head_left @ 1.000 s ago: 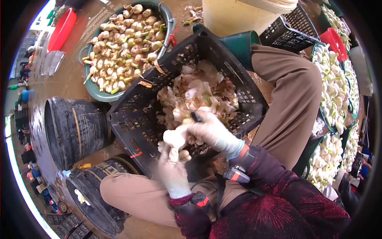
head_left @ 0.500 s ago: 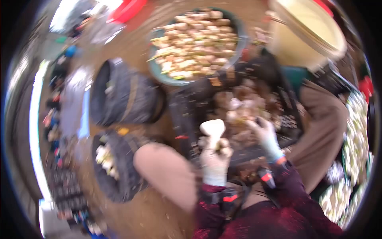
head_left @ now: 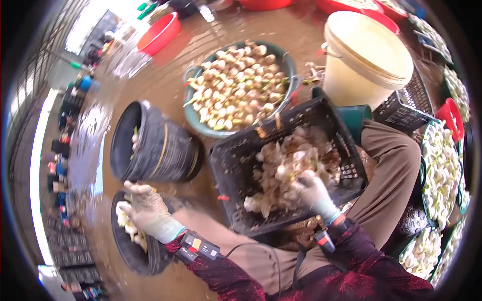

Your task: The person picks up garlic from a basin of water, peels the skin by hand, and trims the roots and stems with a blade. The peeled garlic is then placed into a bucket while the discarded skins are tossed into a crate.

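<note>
My left hand (head_left: pixel 148 213) is gloved and hangs over the mouth of a low black bucket (head_left: pixel 131 263) with white bulbs (head_left: pixel 131 232) inside. Its fingers are apart and I see nothing held in them. My right hand (head_left: pixel 314 195), also gloved, is inside a black plastic crate (head_left: pixel 241 200), fingers curled at the pile of papery brown husks (head_left: pixel 273 193). A pale husk-covered lump (head_left: pixel 287 172) lies by its fingertips; what the fingers grip is partly hidden.
A green tub (head_left: pixel 193 120) of garlic-like bulbs (head_left: pixel 241 85) stands beyond the crate. A tilted black bucket (head_left: pixel 173 145) is at left. A lidded cream bucket (head_left: pixel 364 60) stands at right, near baskets of white bulbs (head_left: pixel 439 175). Red basin (head_left: pixel 159 34) farther back.
My left hand has moved left from the crate to the low bucket, and the white bulb it held is out of its grasp. My right hand's fingers have curled in among the husks.
</note>
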